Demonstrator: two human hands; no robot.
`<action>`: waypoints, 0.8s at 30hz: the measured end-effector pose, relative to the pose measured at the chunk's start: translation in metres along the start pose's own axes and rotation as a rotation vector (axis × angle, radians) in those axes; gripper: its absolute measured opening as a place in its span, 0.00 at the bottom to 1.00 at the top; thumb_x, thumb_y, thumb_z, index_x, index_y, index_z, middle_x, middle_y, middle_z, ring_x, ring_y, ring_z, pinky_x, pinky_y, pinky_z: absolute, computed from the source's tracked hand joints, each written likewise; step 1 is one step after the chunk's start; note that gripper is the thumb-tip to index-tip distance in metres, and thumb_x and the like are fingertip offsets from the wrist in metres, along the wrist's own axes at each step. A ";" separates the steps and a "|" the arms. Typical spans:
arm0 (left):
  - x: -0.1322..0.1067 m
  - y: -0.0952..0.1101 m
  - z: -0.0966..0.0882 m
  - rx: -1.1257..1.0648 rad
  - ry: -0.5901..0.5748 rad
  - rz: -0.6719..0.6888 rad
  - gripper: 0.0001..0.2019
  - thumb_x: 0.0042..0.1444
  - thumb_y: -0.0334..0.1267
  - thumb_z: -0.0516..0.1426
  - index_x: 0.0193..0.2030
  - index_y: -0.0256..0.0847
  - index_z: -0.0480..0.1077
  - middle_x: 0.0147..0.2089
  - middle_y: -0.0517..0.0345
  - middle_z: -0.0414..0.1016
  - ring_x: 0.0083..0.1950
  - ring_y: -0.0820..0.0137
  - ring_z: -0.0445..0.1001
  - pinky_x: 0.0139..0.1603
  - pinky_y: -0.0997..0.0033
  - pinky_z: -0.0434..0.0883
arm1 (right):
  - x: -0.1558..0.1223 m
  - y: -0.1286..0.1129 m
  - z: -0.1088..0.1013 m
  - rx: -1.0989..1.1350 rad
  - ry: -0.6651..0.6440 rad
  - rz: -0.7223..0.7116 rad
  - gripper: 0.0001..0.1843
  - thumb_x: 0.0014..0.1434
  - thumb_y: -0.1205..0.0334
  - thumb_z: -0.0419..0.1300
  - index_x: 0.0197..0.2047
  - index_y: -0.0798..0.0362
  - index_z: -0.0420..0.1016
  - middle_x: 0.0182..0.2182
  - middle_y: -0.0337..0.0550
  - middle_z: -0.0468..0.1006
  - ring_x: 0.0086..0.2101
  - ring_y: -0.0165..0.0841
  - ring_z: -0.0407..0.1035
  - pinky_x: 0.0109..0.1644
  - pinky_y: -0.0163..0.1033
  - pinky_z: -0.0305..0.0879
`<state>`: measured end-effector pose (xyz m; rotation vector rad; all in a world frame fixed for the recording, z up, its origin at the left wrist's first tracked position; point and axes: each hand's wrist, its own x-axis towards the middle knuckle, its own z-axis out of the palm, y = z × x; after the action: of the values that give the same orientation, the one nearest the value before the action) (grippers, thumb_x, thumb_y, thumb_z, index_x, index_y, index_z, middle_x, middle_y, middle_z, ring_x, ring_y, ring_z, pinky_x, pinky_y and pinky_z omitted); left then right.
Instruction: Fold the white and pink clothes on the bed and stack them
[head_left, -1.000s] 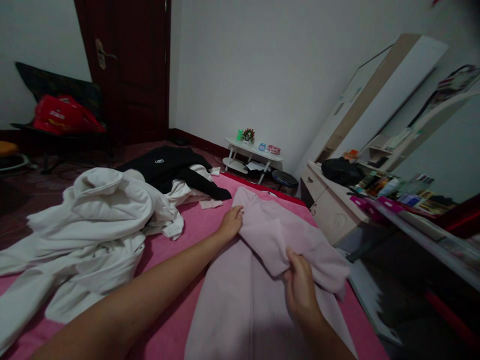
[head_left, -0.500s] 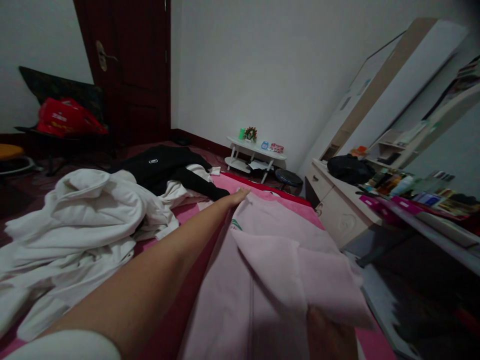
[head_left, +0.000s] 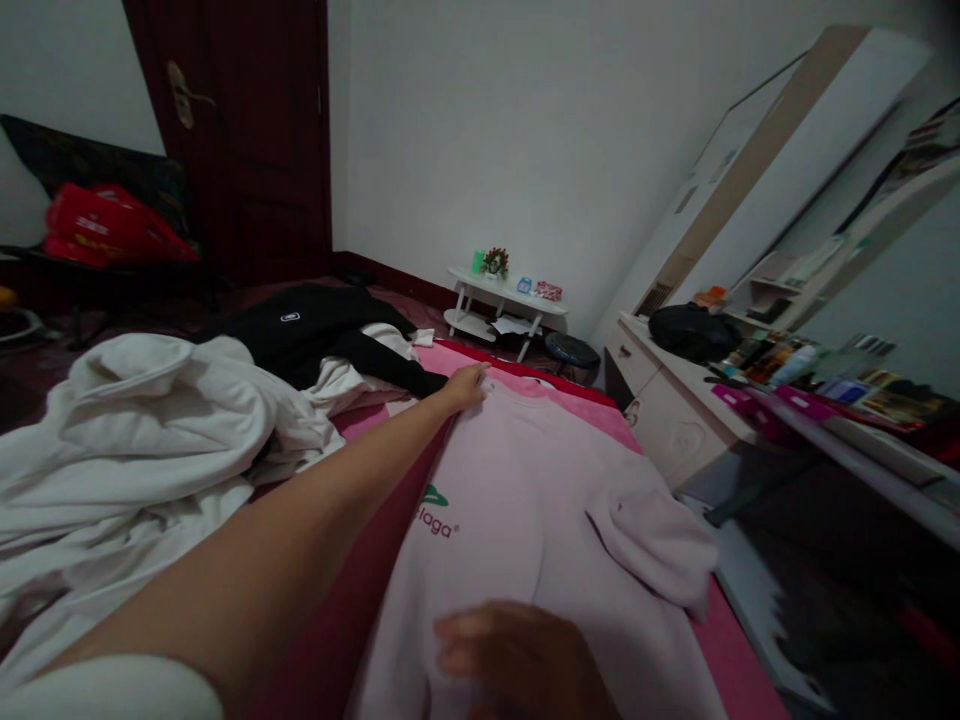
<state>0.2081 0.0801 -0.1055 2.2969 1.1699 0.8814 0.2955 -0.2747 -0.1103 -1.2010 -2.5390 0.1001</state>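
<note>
A pale pink sweatshirt (head_left: 517, 480) with a green logo and dark lettering lies spread over the pink bed cover (head_left: 731, 640). My left hand (head_left: 466, 388) reaches out to its far edge beside the neckline, the fingers closed on the fabric. Low in the view, my right hand (head_left: 525, 655) hovers over or rests on the front of the garment; contact cannot be made out. It is slightly blurred, its fingers loosely bent and holding nothing. One sleeve (head_left: 656, 540) is folded on the right side of the sweatshirt.
White clothing (head_left: 165, 430) is heaped to the left, with a black garment (head_left: 300, 330) behind it. A dresser (head_left: 667, 390) and a cluttered desk stand along the right. A small white table (head_left: 510, 295) is by the far wall, near a dark stool (head_left: 571, 350).
My right hand has let go of the folded fabric and moved left. The sleeve has gone over to the right, uncovering the sweatshirt's front and lettering. My left hand stays at the far edge.
</note>
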 end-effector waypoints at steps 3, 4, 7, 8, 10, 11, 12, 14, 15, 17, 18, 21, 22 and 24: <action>-0.008 0.007 0.001 0.135 0.021 0.036 0.25 0.48 0.29 0.59 0.56 0.36 0.70 0.57 0.42 0.67 0.62 0.52 0.61 0.62 0.53 0.59 | 0.018 0.007 0.021 -0.139 0.069 -0.105 0.17 0.66 0.50 0.49 0.56 0.40 0.67 0.56 0.41 0.73 0.54 0.39 0.69 0.56 0.50 0.66; -0.011 0.009 0.002 0.173 0.017 0.051 0.21 0.50 0.30 0.58 0.52 0.35 0.72 0.57 0.41 0.67 0.63 0.51 0.59 0.64 0.51 0.56 | 0.021 0.008 0.029 -0.192 0.088 -0.144 0.17 0.66 0.51 0.49 0.56 0.41 0.66 0.57 0.41 0.72 0.55 0.39 0.67 0.57 0.51 0.65; -0.022 0.021 0.010 0.257 -0.040 0.081 0.13 0.54 0.30 0.53 0.44 0.33 0.76 0.55 0.39 0.70 0.63 0.53 0.60 0.67 0.53 0.50 | 0.019 0.006 0.043 -0.286 0.110 -0.183 0.18 0.67 0.52 0.47 0.58 0.41 0.64 0.58 0.41 0.70 0.57 0.40 0.65 0.58 0.52 0.64; -0.027 0.026 0.014 0.279 -0.062 0.077 0.13 0.55 0.30 0.53 0.44 0.32 0.76 0.54 0.38 0.71 0.63 0.52 0.60 0.67 0.53 0.50 | 0.017 0.005 0.044 -0.290 0.112 -0.176 0.20 0.67 0.50 0.46 0.60 0.42 0.62 0.59 0.42 0.69 0.58 0.40 0.64 0.58 0.53 0.64; -0.042 0.036 0.025 0.317 -0.089 0.053 0.17 0.57 0.34 0.53 0.49 0.28 0.73 0.56 0.33 0.69 0.64 0.49 0.60 0.66 0.50 0.50 | 0.011 0.002 0.041 -0.274 0.119 -0.175 0.23 0.67 0.48 0.45 0.62 0.42 0.60 0.61 0.42 0.67 0.60 0.41 0.61 0.58 0.54 0.63; -0.051 0.041 0.030 0.331 -0.093 0.040 0.21 0.58 0.37 0.52 0.53 0.25 0.70 0.59 0.30 0.66 0.65 0.47 0.58 0.66 0.49 0.49 | 0.009 0.002 0.039 -0.265 0.104 -0.175 0.24 0.67 0.47 0.45 0.63 0.42 0.59 0.62 0.42 0.65 0.61 0.41 0.60 0.59 0.54 0.63; -0.061 0.045 0.035 0.344 -0.094 0.033 0.24 0.59 0.40 0.51 0.57 0.22 0.66 0.62 0.28 0.62 0.67 0.47 0.55 0.66 0.49 0.49 | 0.007 0.001 0.037 -0.258 0.084 -0.172 0.24 0.67 0.48 0.46 0.64 0.42 0.58 0.63 0.42 0.63 0.62 0.41 0.58 0.59 0.55 0.62; -0.081 0.050 0.041 0.369 -0.097 0.041 0.29 0.62 0.44 0.48 0.63 0.22 0.59 0.67 0.30 0.55 0.70 0.50 0.51 0.68 0.51 0.47 | 0.006 0.001 0.034 -0.247 0.060 -0.160 0.25 0.66 0.48 0.47 0.64 0.41 0.56 0.64 0.41 0.61 0.63 0.41 0.56 0.61 0.55 0.60; -0.089 0.051 0.043 0.384 -0.102 0.051 0.30 0.63 0.45 0.46 0.65 0.23 0.57 0.68 0.33 0.54 0.70 0.52 0.50 0.69 0.53 0.46 | 0.006 0.001 0.033 -0.239 0.063 -0.157 0.25 0.66 0.46 0.47 0.64 0.41 0.57 0.64 0.41 0.61 0.63 0.41 0.56 0.61 0.55 0.59; -0.101 0.051 0.043 0.413 -0.116 0.068 0.30 0.65 0.46 0.43 0.66 0.26 0.55 0.70 0.37 0.52 0.71 0.55 0.49 0.69 0.55 0.46 | 0.008 0.002 0.033 -0.213 0.089 -0.159 0.27 0.64 0.41 0.46 0.62 0.42 0.60 0.63 0.42 0.63 0.62 0.40 0.58 0.61 0.55 0.59; -0.103 0.051 0.042 0.425 -0.119 0.071 0.30 0.65 0.47 0.42 0.67 0.27 0.55 0.70 0.38 0.52 0.71 0.55 0.49 0.70 0.56 0.45 | 0.009 0.003 0.034 -0.202 0.091 -0.163 0.28 0.64 0.39 0.45 0.60 0.42 0.62 0.63 0.41 0.64 0.61 0.40 0.59 0.61 0.54 0.60; -0.099 0.052 0.038 0.449 -0.105 0.052 0.31 0.64 0.49 0.43 0.67 0.29 0.55 0.71 0.38 0.47 0.72 0.54 0.45 0.70 0.56 0.44 | 0.010 0.005 0.039 -0.207 0.089 -0.180 0.27 0.64 0.37 0.44 0.56 0.41 0.66 0.61 0.37 0.67 0.59 0.36 0.62 0.61 0.52 0.60; -0.095 0.052 0.037 0.455 -0.103 0.037 0.32 0.64 0.51 0.43 0.67 0.29 0.55 0.72 0.38 0.46 0.72 0.54 0.43 0.70 0.55 0.44 | 0.010 0.005 0.042 -0.224 0.113 -0.180 0.26 0.64 0.38 0.43 0.56 0.41 0.66 0.60 0.36 0.68 0.58 0.35 0.63 0.61 0.51 0.60; -0.083 0.052 0.037 0.459 -0.119 0.006 0.35 0.63 0.54 0.43 0.68 0.29 0.53 0.72 0.37 0.45 0.73 0.53 0.41 0.70 0.55 0.43 | 0.009 0.004 0.049 -0.268 0.188 -0.169 0.23 0.66 0.41 0.43 0.55 0.40 0.67 0.60 0.35 0.68 0.58 0.35 0.63 0.62 0.52 0.58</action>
<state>0.2261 -0.0202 -0.1292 2.6660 1.4281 0.5034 0.2773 -0.2610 -0.1550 -1.0240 -2.5281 -0.3862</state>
